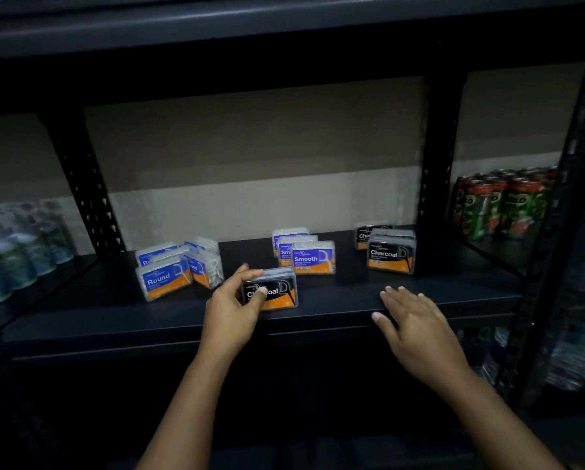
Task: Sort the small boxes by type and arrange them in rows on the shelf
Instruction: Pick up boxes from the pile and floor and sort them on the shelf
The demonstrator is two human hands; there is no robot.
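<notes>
So the Charcoal box (277, 293) is a small clear hard-plastic case, rectangular with rounded corners, black label with an orange band along the bottom. It stands upright near the front edge of the dark shelf (318, 300), roughly in the middle. The left hand (231, 312) grips it from its left side, thumb across the label and fingers curled over the top back edge.

The right hand (416, 325) holds nothing, fingers straight and slightly spread, lying flat over the shelf's front lip, well apart from the box.

Behind, three Smooth boxes (313, 257) with blue-purple labels sit one behind another in a tidy row. Over on the right two more Charcoal boxes (391, 254) stand in a row by the black perforated post (435, 184). On the left the Round boxes (164, 279) are a looser cluster, a couple turned at an angle.

The shelf surface looks smooth, matte metal. Green and red cans (497, 201) fill the next bay right, and blurry bluish bottles (16, 245) sit in the left bay.
</notes>
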